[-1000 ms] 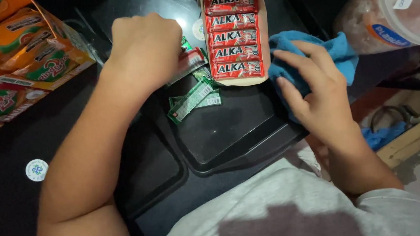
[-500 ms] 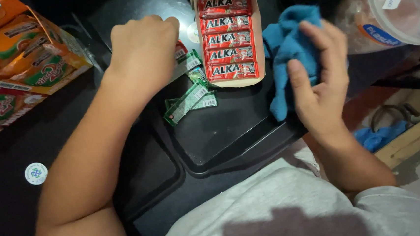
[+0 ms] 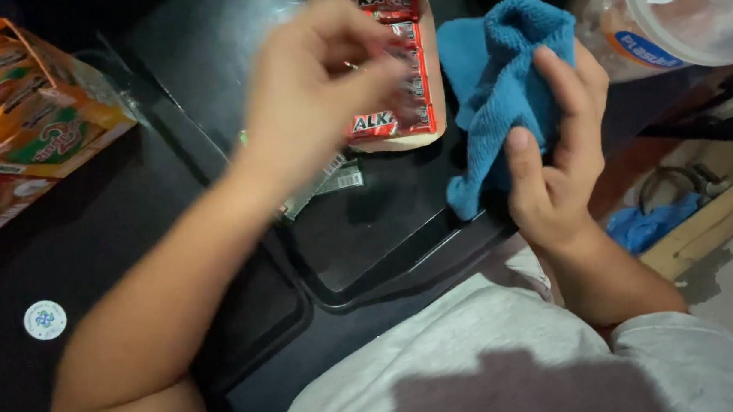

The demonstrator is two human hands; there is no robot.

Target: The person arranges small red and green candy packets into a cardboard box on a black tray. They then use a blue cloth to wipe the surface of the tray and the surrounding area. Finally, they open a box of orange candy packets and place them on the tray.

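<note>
meanwhile my right hand [image 3: 557,162] bunches a blue cloth [image 3: 496,94] in curled fingers, lifted off the black tray [image 3: 369,249], ready for wiping; my left hand [image 3: 315,89], blurred, hovers over the cardboard box of red candy bars [image 3: 396,75] — its grip i cannot tell.

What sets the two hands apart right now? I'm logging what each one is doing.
The right hand is sharp in the picture and holds a blue cloth, fingers spread against it. The left hand is motion-blurred, fingers curled, above the open carton of red packets; whether it holds anything cannot be told. Both are bare and raised over the black tray.
</note>
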